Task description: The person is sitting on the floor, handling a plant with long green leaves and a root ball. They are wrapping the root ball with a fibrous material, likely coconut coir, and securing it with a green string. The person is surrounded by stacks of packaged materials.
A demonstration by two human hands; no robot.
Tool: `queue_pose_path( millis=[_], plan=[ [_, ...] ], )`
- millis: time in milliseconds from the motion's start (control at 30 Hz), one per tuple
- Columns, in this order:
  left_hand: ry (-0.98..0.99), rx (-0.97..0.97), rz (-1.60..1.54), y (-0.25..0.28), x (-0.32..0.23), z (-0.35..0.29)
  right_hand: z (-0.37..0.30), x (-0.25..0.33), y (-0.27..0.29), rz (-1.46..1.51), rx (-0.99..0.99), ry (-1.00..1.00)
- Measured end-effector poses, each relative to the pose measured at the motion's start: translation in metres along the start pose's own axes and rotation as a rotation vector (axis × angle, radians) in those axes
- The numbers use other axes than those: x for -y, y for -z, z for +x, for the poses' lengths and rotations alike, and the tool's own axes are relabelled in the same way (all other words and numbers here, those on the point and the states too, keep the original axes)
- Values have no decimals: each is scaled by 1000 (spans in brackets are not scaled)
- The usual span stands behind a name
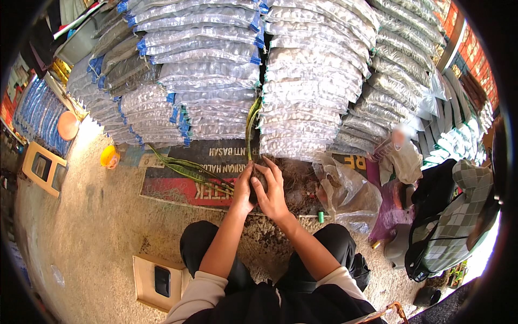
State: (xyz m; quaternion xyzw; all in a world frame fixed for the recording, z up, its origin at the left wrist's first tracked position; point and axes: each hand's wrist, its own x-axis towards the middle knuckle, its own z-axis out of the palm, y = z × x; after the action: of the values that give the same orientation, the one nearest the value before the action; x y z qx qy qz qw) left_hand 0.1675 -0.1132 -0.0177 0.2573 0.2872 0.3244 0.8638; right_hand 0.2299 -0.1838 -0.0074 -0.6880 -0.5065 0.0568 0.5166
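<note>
Both my hands are cupped round the base of a snake plant, where a dark clump shows between the palms. My left hand (245,190) presses on it from the left. My right hand (271,190) wraps it from the right, thumb across the front. The long yellow-edged leaf (250,127) rises upright from between my fingers toward the stacked bags. More snake plant leaves (186,168) lie on the printed banner (162,183) to the left of my hands. Loose dark soil (299,181) is heaped just right of my right hand.
Tall stacks of filled clear bags (307,86) stand ahead. A crumpled clear plastic bag (350,197) and a small green cylinder (321,217) lie right of the soil. A person (400,162) is at the right. Leftward are a yellow tub (110,157) and a tan stool (44,168).
</note>
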Motion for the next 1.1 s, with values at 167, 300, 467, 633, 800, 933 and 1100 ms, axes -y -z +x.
queue_pose_path(
  millis=[167,300,467,633,800,933,1100],
  plan=[
    [-22,94,-89,10,-14,8,10,4,8,238,-48,-36],
    [-48,139,-91,24,-22,14,23,14,33,415,167,-179],
    [112,1,-129,12,-28,7,21,17,41,35,268,183],
    [68,85,-119,9,-20,3,21,11,38,39,215,85],
    [30,112,-62,12,-12,6,16,4,29,10,113,115],
    [6,40,-67,4,-14,0,22,13,36,112,185,76],
    [6,47,-24,10,-11,3,20,9,33,141,141,41]
  ],
)
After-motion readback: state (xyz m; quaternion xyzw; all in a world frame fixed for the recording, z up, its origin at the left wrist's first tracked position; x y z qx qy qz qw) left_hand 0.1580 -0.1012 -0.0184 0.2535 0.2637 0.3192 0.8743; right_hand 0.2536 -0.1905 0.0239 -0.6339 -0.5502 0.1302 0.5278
